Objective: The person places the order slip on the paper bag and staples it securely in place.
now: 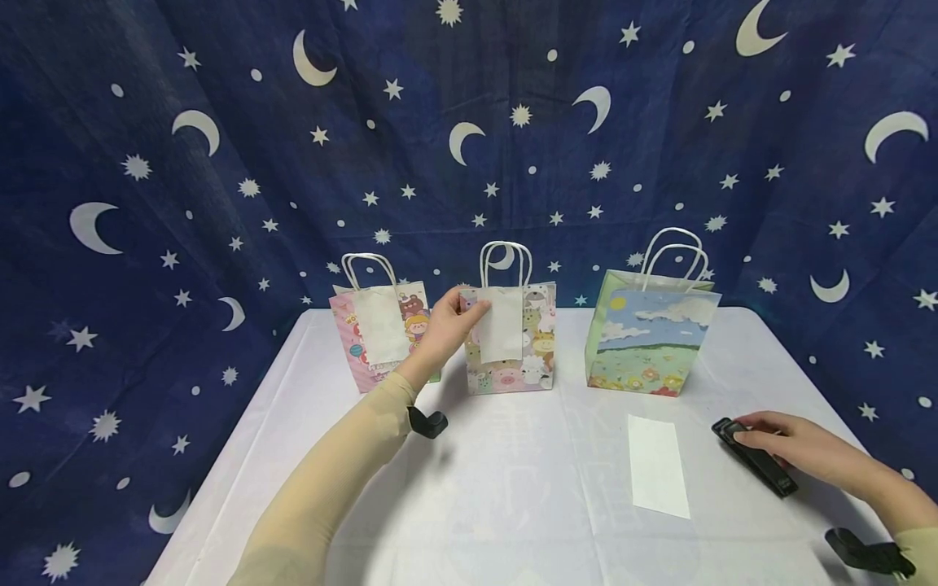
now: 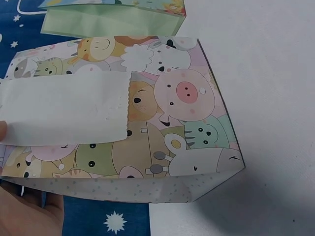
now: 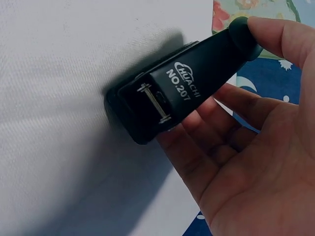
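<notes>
At the top edge of the animal-print paper bag (image 1: 541,330), my left hand (image 1: 447,327) pinches a white paper slip (image 1: 501,338) against its front. In the left wrist view the thumb lies on the slip (image 2: 64,108) and the other fingers are behind the bag (image 2: 192,96), partly hidden. The bag stands upright with its white handles up. My right hand (image 1: 809,446) grips a black stapler (image 1: 765,468) over the right side of the table. Its thumb sits on the end of the stapler (image 3: 192,81), with fingers curled underneath.
A pink paper bag (image 1: 352,346) with a white slip (image 1: 381,325) on its front stands to the left. The meadow-print bag (image 1: 652,342) stands at right. A loose white slip (image 1: 658,468) lies on the white-covered table (image 1: 542,496). Behind hangs a blue star-and-moon curtain (image 1: 410,122).
</notes>
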Demonstrator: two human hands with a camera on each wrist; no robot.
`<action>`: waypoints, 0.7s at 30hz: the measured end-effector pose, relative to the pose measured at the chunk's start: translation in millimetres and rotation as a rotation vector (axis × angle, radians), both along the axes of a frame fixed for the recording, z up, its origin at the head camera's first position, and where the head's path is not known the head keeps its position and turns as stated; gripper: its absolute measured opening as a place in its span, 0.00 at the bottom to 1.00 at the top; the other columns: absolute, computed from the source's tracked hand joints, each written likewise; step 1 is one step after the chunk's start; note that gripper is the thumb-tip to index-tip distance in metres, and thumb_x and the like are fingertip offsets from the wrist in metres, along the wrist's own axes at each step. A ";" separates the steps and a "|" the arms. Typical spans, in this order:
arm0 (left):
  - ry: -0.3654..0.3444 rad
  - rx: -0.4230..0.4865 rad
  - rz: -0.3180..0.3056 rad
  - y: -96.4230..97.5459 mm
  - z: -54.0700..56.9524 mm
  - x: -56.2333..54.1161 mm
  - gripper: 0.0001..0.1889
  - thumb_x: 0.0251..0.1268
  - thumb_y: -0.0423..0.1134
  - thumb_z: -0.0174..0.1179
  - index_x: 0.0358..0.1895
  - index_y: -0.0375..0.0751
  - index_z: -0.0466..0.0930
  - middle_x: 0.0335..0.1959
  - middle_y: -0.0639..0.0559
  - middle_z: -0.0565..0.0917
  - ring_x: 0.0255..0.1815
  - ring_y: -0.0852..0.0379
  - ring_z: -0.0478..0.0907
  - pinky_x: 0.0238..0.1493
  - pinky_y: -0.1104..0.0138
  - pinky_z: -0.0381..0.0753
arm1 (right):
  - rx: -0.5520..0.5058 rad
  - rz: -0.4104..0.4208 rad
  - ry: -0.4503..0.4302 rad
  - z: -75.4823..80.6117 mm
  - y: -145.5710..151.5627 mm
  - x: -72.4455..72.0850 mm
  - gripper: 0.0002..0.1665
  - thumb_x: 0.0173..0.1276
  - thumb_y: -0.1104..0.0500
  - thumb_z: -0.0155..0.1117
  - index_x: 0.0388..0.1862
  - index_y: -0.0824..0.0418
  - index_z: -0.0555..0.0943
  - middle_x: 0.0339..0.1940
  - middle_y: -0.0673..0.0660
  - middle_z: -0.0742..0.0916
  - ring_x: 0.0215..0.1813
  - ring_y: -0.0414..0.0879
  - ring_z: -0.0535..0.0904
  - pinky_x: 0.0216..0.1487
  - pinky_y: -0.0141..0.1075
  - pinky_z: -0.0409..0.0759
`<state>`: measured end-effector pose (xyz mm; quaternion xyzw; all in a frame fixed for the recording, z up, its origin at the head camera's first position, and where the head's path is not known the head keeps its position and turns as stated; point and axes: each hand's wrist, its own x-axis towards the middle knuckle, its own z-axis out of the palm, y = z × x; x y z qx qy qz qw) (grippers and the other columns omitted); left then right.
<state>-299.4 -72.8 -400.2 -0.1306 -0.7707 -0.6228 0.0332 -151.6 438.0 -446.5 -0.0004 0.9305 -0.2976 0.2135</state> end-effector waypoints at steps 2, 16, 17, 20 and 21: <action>0.002 -0.002 -0.002 -0.2 0.2 0.2 0.12 0.72 0.46 0.64 0.47 0.43 0.78 0.32 0.55 0.75 0.37 0.57 0.70 0.39 0.62 0.68 | -0.009 -0.009 -0.014 0.2 1.3 -0.5 0.44 0.80 0.39 0.52 0.69 0.79 0.67 0.61 0.78 0.75 0.50 0.55 0.76 0.43 0.45 0.78; -0.003 0.014 -0.008 0.1 1.4 2.7 0.15 0.72 0.45 0.64 0.55 0.42 0.78 0.34 0.55 0.75 0.38 0.58 0.70 0.39 0.65 0.68 | 0.011 -0.015 -0.043 2.2 5.3 1.5 0.48 0.81 0.37 0.48 0.69 0.83 0.63 0.65 0.85 0.70 0.61 0.73 0.74 0.53 0.61 0.78; -0.002 0.012 -0.009 0.2 1.6 2.8 0.16 0.72 0.45 0.64 0.56 0.42 0.78 0.35 0.54 0.75 0.38 0.58 0.70 0.39 0.65 0.69 | 0.010 -0.019 -0.047 2.3 5.0 1.8 0.49 0.81 0.36 0.48 0.69 0.83 0.63 0.65 0.85 0.70 0.61 0.74 0.74 0.54 0.61 0.77; 0.001 0.010 -0.008 0.4 1.9 2.8 0.17 0.72 0.45 0.64 0.57 0.42 0.78 0.37 0.55 0.76 0.39 0.58 0.70 0.40 0.65 0.70 | 0.011 -0.024 -0.052 2.3 4.2 2.8 0.49 0.81 0.36 0.48 0.70 0.83 0.63 0.65 0.85 0.70 0.61 0.74 0.74 0.54 0.61 0.78; 0.003 0.012 -0.007 0.5 2.1 2.8 0.17 0.72 0.44 0.64 0.57 0.42 0.78 0.37 0.55 0.77 0.39 0.58 0.71 0.41 0.65 0.70 | 0.013 -0.025 -0.051 2.3 4.1 3.0 0.49 0.81 0.36 0.47 0.70 0.83 0.63 0.65 0.85 0.70 0.61 0.74 0.74 0.54 0.61 0.78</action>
